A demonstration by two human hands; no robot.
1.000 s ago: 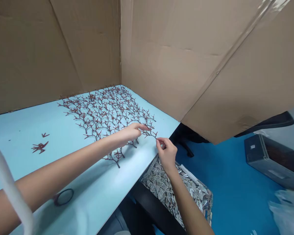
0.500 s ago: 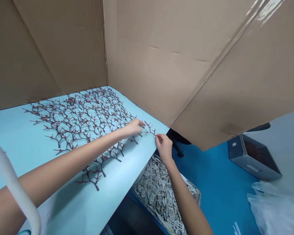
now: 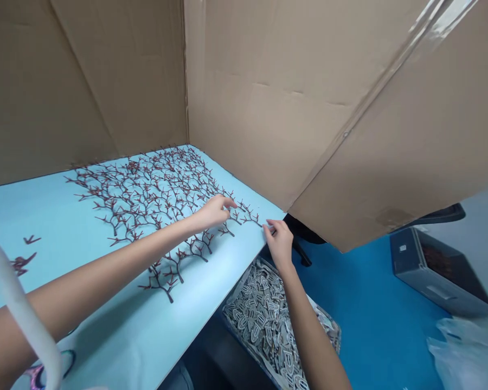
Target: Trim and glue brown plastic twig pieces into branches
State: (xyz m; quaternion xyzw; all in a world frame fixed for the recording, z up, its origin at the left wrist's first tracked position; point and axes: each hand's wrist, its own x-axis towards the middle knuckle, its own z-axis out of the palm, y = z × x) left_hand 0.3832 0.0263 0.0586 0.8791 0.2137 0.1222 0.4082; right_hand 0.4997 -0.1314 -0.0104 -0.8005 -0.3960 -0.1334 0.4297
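Over the table [image 3: 106, 336], left hand [image 3: 213, 213] touches red sprigs [image 3: 174, 192], right hand [image 3: 280, 244] pinches.

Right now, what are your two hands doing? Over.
Left hand at the dark red branching sprigs. Right hand pinched at a sprig tip, by the light blue table edge. White strap across left forearm in view.

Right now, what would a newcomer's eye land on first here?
A mat of dark red branching sprigs spreads across the pale blue table, with the left hand and right hand at its near corner. Tall cardboard panels rise behind it, and a heap of pale grey pieces sits below the table's edge.
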